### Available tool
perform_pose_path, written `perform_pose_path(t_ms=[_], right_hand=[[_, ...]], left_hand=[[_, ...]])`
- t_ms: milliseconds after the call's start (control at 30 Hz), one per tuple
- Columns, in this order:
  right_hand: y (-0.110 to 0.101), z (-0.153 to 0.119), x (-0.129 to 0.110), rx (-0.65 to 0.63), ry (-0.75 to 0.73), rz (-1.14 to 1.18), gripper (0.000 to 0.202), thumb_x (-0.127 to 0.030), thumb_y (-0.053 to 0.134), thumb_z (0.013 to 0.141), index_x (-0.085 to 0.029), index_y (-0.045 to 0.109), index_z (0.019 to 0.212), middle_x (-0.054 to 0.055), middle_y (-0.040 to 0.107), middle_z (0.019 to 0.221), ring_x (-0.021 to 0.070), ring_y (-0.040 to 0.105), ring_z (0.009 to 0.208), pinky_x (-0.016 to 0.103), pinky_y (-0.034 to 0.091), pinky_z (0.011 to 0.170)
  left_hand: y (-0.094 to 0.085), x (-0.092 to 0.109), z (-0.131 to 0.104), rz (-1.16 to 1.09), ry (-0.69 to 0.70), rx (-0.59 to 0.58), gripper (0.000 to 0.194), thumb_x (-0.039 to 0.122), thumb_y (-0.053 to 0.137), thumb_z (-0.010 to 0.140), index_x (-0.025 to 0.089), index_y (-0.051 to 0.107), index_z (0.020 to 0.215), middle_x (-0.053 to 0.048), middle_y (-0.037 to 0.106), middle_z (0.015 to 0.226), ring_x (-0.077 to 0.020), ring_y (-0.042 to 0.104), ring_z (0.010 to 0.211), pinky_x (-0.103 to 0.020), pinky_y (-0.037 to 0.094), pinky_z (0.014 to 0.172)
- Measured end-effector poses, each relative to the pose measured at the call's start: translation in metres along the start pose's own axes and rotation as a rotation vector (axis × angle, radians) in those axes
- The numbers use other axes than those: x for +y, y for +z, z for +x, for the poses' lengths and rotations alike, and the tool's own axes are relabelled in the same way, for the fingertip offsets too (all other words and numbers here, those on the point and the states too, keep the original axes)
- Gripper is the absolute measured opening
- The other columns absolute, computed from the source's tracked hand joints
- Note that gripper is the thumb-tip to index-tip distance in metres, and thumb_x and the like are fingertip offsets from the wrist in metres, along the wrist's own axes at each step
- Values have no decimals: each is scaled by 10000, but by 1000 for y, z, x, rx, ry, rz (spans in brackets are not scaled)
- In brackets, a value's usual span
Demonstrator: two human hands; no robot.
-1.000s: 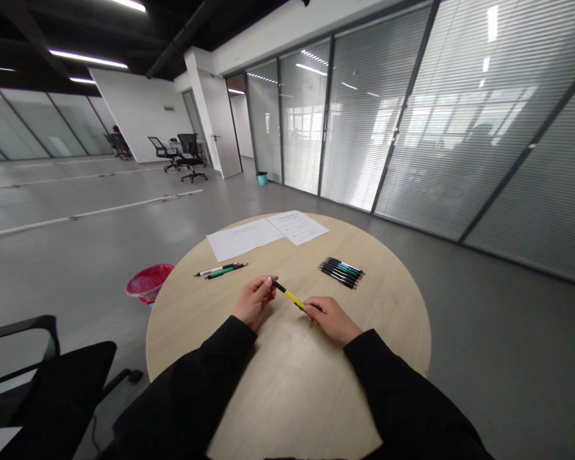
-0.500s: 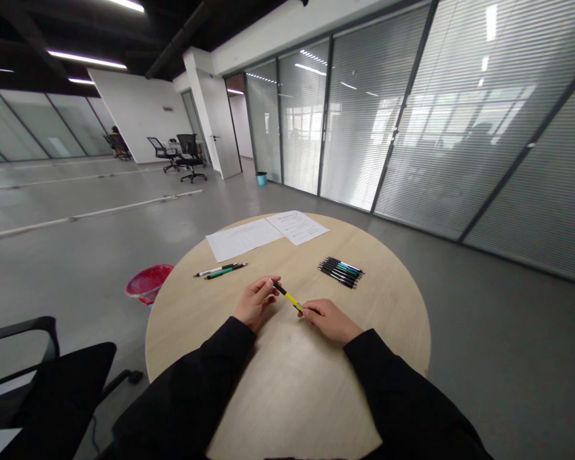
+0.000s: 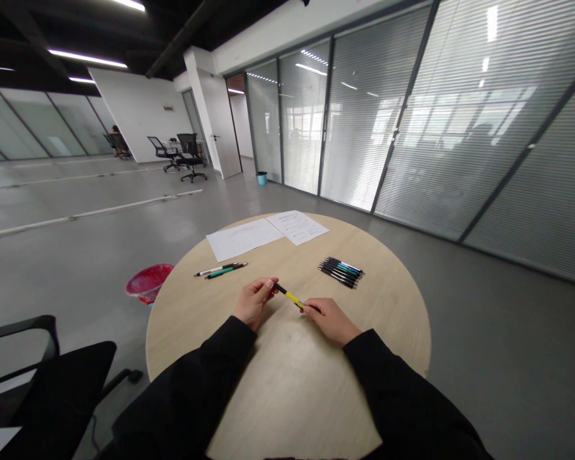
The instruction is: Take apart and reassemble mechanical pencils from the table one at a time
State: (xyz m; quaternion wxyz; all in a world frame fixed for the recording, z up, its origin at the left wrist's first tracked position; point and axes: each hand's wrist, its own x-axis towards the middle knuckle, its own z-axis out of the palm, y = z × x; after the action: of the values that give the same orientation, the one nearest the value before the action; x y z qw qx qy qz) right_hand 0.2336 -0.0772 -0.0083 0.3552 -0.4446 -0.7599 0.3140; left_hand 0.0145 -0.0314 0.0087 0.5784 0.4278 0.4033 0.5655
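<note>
A pen (image 3: 291,296) with a yellow barrel and black ends is held between my two hands, low above the round wooden table (image 3: 278,396). My left hand (image 3: 255,303) pinches its upper-left black end between thumb and fingers. The other end, with its dark clip, sits in the closed fingers of my right hand (image 3: 331,319). Part of that end is hidden by the fingers. Beyond my right hand, several mostly dark pens (image 3: 341,272) lie side by side in a row. Past my left hand lie a white-and-black pen (image 3: 214,270) and a green-and-black pen (image 3: 226,271).
Two paper sheets, a left one (image 3: 242,239) and a printed right one (image 3: 298,227), lie at the table's far edge. A red bin (image 3: 149,284) stands on the floor at the left. A black chair (image 3: 52,390) is close by at lower left.
The pen has shifted very slightly between my hands, and a little more of its clip end shows beside my right fingers. Everything else stays put.
</note>
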Motion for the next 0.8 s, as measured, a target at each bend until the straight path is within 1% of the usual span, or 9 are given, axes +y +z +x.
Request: perform_pose_path(t_ms=[300,533,700,800], right_hand=[[3,-1,4,30,-25,-34,277,-298,500,946,-187,680,766,4,621,677,153,535,649,250,333,601],[3,0,4,62,-71,-127,303,-281,489,966,-192,642,719,19,619,687,164,542,665,266,328,628],[4,0,7,108,-79,-190,261,-259,492,968,-192,679,799,52,670,784,183,579,742,276,370,691],[3,0,6,156,-79,-180,248,-269,493,969,-192,699,856,70,689,846,194,593,789,287,393,731]], left_hand=[[4,3,-3,24,25,25,462,497,883,579,120,765,819,-58,685,694,-155,597,690,-282,474,683],[3,1,-3,23,46,21,446,486,879,588,121,761,814,-45,675,685,-142,591,680,-282,488,700],[2,-1,-1,31,51,41,450,488,874,588,117,755,814,-37,669,699,-133,592,674,-283,497,715],[2,-2,-1,57,64,52,440,499,854,609,123,736,805,-40,669,726,-137,591,664,-288,494,694]])
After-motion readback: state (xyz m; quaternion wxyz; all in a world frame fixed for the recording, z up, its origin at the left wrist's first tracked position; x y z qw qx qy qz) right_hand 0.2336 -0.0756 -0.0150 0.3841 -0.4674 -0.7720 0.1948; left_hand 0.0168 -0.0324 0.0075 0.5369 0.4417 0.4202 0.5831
